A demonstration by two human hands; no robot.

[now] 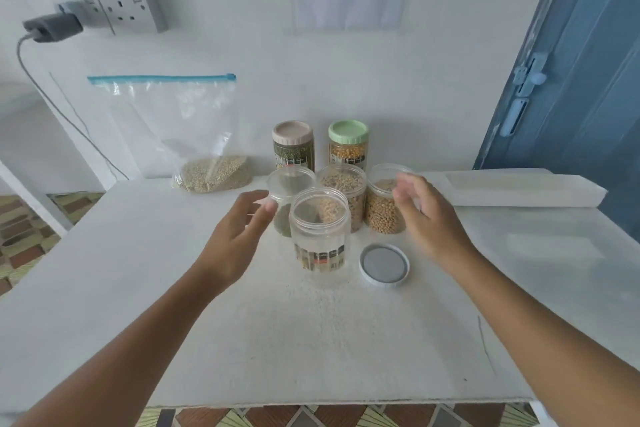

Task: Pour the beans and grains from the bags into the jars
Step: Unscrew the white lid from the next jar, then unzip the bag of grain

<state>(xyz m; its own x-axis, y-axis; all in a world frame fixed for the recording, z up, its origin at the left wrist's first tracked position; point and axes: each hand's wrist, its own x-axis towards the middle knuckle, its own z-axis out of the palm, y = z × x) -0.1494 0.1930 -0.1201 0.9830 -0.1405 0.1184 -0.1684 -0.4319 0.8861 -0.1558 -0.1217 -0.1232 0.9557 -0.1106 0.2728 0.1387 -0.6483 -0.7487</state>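
An empty clear jar [320, 232] stands open on the white table [138, 253], its white lid [384, 264] lying just right of it. Behind it stand three more open jars: green beans [289, 199], pale grains [344, 192], tan beans [386, 208]. Farther back are two lidded jars, pink-capped [293, 146] and green-capped [348, 144]. To the far left behind, one zip bag [194, 135] holds grain. The left hand [239, 236] and right hand [429, 218] flank the empty jar, fingers loosely spread, holding nothing.
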